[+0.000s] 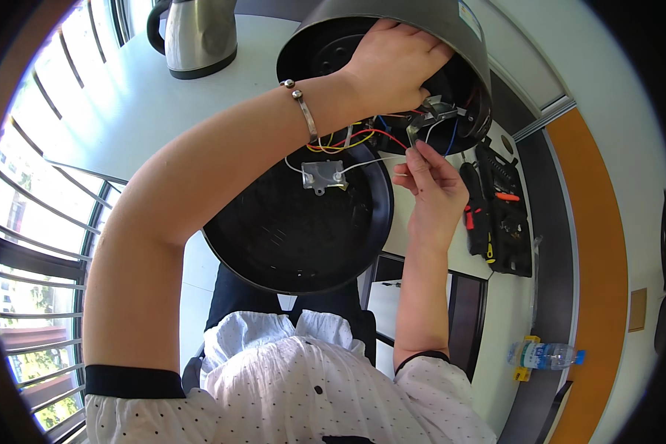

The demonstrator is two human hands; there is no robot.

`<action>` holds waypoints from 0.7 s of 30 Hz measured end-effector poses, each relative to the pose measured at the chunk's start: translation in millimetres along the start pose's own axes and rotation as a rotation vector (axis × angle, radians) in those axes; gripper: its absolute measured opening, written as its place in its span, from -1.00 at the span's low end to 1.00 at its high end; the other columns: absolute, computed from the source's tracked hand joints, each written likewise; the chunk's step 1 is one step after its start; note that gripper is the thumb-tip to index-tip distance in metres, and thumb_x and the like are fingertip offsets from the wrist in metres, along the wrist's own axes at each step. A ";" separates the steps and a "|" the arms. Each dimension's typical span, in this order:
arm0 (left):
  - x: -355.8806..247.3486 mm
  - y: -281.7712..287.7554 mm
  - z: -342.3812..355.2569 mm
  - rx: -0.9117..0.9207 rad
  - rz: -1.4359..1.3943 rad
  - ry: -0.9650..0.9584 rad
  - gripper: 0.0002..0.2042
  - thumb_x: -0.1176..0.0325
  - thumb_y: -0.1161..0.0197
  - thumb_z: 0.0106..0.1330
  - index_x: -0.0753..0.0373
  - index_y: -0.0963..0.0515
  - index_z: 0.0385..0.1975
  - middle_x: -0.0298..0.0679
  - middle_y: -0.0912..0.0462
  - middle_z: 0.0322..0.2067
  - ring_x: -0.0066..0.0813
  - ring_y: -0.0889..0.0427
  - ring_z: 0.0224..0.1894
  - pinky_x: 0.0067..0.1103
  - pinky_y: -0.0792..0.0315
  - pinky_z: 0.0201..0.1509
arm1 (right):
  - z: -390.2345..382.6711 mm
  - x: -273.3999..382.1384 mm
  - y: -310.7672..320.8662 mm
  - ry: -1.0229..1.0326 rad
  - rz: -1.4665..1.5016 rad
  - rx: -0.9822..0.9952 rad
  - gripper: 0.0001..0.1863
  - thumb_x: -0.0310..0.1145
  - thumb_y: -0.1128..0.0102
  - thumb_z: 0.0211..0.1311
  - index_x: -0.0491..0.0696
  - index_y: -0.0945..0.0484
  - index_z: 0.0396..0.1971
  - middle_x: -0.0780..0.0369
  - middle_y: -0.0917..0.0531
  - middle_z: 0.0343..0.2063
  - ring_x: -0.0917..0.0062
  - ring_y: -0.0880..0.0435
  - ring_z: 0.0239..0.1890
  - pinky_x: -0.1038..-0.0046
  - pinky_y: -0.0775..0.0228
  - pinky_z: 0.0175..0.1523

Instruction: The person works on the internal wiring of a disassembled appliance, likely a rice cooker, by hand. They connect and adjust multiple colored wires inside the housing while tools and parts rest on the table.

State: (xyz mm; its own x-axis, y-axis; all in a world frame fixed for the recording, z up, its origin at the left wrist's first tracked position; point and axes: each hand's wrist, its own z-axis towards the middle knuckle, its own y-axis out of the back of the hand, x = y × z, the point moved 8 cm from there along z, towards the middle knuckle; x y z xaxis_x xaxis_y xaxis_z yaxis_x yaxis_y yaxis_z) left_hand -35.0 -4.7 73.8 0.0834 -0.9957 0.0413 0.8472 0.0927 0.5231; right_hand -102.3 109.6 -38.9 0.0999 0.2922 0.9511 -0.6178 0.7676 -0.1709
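The dark cylindrical appliance housing (422, 29) lies tipped on its side on the white tabletop (126, 96), its open underside turned toward the person, apparently so the internal wiring can be reached. The round black ribbed base plate (288, 229) hangs loose below it, joined to it by the bundle of red, yellow, blue and white wires (355, 137); a small clear plastic block (323, 176) on white leads rests on the plate.

The left hand (392, 66) reaches across from the lower left, forearm raised, palm laid over the housing's lower rim with fingers curled inside, gripping it to steady it. A silver bangle (303, 111) sits at the wrist.

The right hand (433, 189) rises from below, wrist bent upward, thumb and forefinger narrowed in a pinch at the grey metal bracket (429, 115) inside the opening (whether it grips the bracket or a wire there cannot be told).

A black tool case with red-handled tools (496, 214) lies open just right of the hand. A stainless steel kettle (196, 37) stands well apart on the table; a clear plastic bottle (544, 355) lies at lower right.
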 end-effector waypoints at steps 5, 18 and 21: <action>-1.2 2.1 -0.3 -0.033 -0.008 -0.016 -0.46 0.35 -0.24 -0.11 0.36 -0.39 -0.03 0.03 -0.45 -0.09 -0.10 -0.36 0.07 -0.30 -0.16 0.18 | -4.1 -3.6 -0.6 -0.011 -0.007 0.005 -0.73 -0.51 -0.23 0.10 -0.33 -0.51 -0.21 0.16 -0.60 -0.54 0.52 -0.63 -0.53 0.58 -0.54 -0.39; -2.1 -0.5 0.4 -0.064 0.239 -0.010 -0.40 0.24 -0.38 -0.20 0.18 -0.44 -0.03 -0.27 -0.49 -0.04 -0.34 -0.39 0.11 -0.38 -0.12 0.23 | 0.5 -3.4 4.7 0.106 0.260 -0.116 -0.73 -0.55 -0.07 0.22 -0.35 -0.44 -0.11 0.10 -0.59 -0.35 0.38 -0.65 -0.27 0.53 -0.55 -0.13; -0.6 0.1 0.3 -0.040 0.248 -0.007 -0.40 0.24 -0.37 -0.19 0.18 -0.44 -0.02 -0.27 -0.49 -0.03 -0.34 -0.37 0.12 -0.38 -0.10 0.24 | 1.2 -7.5 6.4 0.101 0.371 -0.130 -0.72 -0.54 -0.05 0.23 -0.35 -0.42 -0.09 0.11 -0.58 -0.33 0.37 -0.65 -0.24 0.55 -0.55 -0.11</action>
State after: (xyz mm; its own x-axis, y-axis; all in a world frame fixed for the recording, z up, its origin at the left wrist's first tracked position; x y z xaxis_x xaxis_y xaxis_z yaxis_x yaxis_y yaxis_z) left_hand -35.2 -4.0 74.1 0.2877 -0.9424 0.1703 0.8216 0.3343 0.4618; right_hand -107.9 111.6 -46.9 -0.0314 0.6121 0.7901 -0.5234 0.6634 -0.5347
